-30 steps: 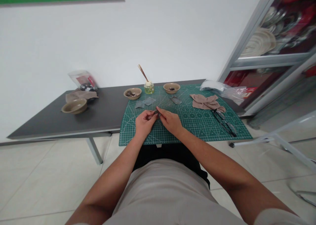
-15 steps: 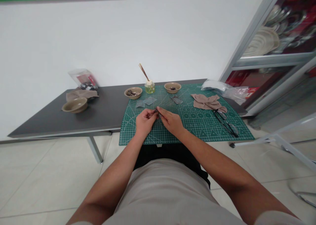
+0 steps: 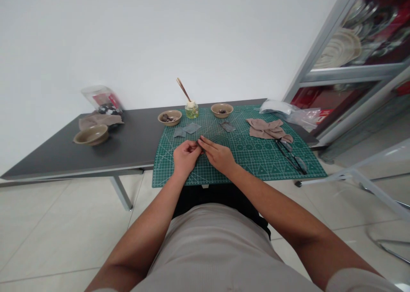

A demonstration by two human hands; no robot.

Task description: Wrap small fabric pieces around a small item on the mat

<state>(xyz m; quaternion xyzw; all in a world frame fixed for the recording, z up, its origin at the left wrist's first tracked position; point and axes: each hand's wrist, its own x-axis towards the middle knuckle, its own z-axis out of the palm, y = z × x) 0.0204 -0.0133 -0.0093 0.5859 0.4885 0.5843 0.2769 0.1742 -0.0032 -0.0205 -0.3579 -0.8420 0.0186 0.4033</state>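
Note:
Over the green cutting mat (image 3: 250,159) my left hand (image 3: 185,156) and my right hand (image 3: 218,156) meet, fingertips together. Both are closed on a small dark piece (image 3: 199,143), mostly covered by the fingers, so its kind cannot be made out. Just beyond the hands lie thin grey sheets (image 3: 191,128) and, to their right, a darker grey piece (image 3: 227,127). Farther back stand a tan bowl (image 3: 170,118) with dark bits in it and another tan bowl (image 3: 222,110) with a few dark bits.
A glass bottle with sticks (image 3: 191,110) stands between the bowls. On the right are a brown cloth (image 3: 267,129), eyeglasses (image 3: 291,157) and a plastic bag (image 3: 297,115). At the left lie a third bowl (image 3: 91,135), another cloth (image 3: 99,120) and a clear container (image 3: 101,100).
The camera view has shifted slightly. My hands stay together over the mat with the small dark piece between the fingertips; the fingers have moved only a little.

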